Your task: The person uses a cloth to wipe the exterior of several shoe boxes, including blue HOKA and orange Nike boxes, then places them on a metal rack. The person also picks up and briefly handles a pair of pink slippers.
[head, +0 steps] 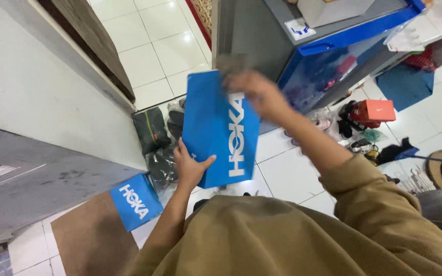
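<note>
Two hands of mine hold one flat blue cardboard shoebox lid (220, 130) with white lettering, tilted up in front of my chest above the white tiled floor (154, 46). My left hand (190, 166) grips its near lower edge, thumb across the front and fingers curled behind. My right hand (259, 92) is blurred at the far top edge, closed over it. Down to the left, a second blue cardboard box (135, 200) of the same kind stands on a brown mat (90, 240). Dark shoes (159, 148) in clear bags lie on the floor just behind the lid. An orange shoebox (375, 110) sits well to the right, beside a grey counter with blue trim (344, 36).
</note>
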